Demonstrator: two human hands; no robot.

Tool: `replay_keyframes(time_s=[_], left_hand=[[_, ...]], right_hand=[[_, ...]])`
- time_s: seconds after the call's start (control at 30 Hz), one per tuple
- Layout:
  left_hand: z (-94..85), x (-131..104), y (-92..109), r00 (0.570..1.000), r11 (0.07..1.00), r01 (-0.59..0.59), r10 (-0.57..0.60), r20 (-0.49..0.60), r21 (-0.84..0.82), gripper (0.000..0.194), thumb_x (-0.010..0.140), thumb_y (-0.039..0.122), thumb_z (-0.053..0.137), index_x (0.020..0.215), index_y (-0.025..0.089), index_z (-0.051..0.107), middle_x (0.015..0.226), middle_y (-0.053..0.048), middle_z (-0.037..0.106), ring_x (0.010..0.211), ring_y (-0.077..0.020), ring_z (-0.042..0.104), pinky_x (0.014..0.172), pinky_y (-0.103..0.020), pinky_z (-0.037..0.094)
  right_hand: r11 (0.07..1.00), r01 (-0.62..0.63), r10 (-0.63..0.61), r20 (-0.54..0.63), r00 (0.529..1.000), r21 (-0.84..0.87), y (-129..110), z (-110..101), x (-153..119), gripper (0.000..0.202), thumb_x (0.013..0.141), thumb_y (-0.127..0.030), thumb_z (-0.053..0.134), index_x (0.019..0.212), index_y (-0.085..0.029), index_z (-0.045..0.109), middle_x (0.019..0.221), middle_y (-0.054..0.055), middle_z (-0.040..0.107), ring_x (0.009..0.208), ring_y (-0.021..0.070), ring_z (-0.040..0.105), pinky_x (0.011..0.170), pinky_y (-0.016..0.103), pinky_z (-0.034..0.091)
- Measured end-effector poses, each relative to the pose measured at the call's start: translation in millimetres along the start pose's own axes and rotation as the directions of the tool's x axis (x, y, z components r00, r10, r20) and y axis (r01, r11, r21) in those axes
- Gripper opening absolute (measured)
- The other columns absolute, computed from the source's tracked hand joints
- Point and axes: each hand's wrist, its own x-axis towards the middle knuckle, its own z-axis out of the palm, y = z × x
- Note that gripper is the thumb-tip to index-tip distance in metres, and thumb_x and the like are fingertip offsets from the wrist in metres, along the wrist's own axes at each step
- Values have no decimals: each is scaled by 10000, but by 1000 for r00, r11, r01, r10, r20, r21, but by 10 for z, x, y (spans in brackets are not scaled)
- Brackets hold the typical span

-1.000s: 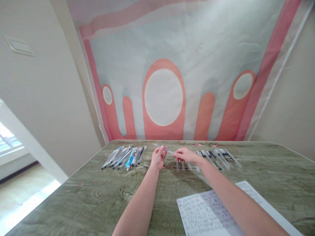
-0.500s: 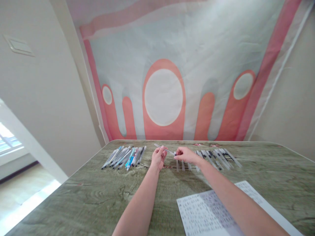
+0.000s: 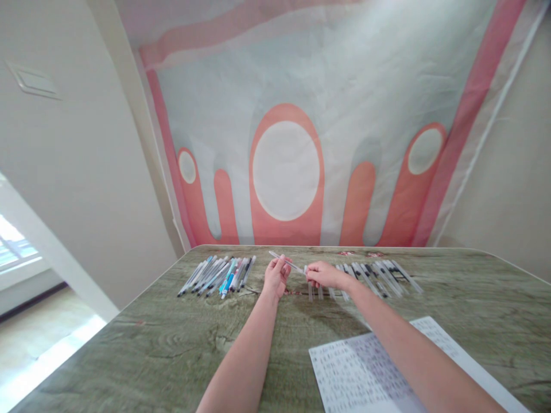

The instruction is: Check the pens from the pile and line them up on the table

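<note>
Between my two hands a slim, clear pen (image 3: 293, 265) is held at a slant above the table. My left hand (image 3: 278, 277) pinches its barrel with thumb and fingertips. At the pen's lower right end my right hand (image 3: 322, 275) is closed, its fingers covering that tip. Beneath and beside my right hand lies a row of clear pen parts (image 3: 365, 278), some with black pieces. To the left of my left hand rests a group of several pens (image 3: 217, 275), mostly grey and black with some bright blue ones.
A sheet of paper covered in writing (image 3: 355, 367) lies on the wood-grain table (image 3: 163, 344) at the front right, partly under my right forearm. A printed pink and grey cloth (image 3: 286, 172) hangs behind the table's far edge.
My right hand has turned slightly, and its fingers now cover the dark end of the pen. My left hand and the pen stay nearly in place.
</note>
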Motion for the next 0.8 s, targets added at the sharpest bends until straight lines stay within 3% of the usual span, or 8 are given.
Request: replay_keyframes(time_s=[0.23,0.4,0.57,0.7,0.8], left_hand=[[-11,2,2,1000,1000,6,-6,-2,-6,216,640,266,666,687,144,493,721,-10,623,550,-38,572,511,-121,463],[-5,-3,7,1000,1000,11,-11,-1,2,216,644,274,662,690,143,497,716,-7,622,530,-32,564,506,-119,460],[-8,6,2,1000,1000,13,-13,-23,-9,227,635,274,669,701,140,498,711,-13,620,531,-41,567,503,-129,456],[-81,74,26,978,992,-104,89,-189,-71,238,632,282,669,728,143,501,696,-11,612,578,-64,585,506,-139,448],[-178,150,68,899,960,-258,196,-392,-111,221,650,285,648,718,146,490,664,-1,595,601,-73,590,534,-154,451]], right_hand=[[998,18,-21,40,999,61,5,-17,-22,190,719,-201,413,720,-153,596,475,-36,538,373,55,432,383,157,320],[989,17,-30,85,996,148,-48,-32,-56,194,742,-279,452,724,-148,595,499,-26,546,395,54,444,392,156,333],[992,24,-38,114,993,120,-48,-36,-77,200,737,-317,492,715,-138,579,516,-26,551,402,44,444,398,148,330],[998,-22,6,263,965,61,-15,-186,-149,207,713,-328,533,705,-127,582,529,-19,568,422,49,465,408,148,334],[997,-74,58,358,932,32,3,-372,-236,220,690,-339,562,717,-123,591,532,-17,572,432,51,472,417,149,342]])
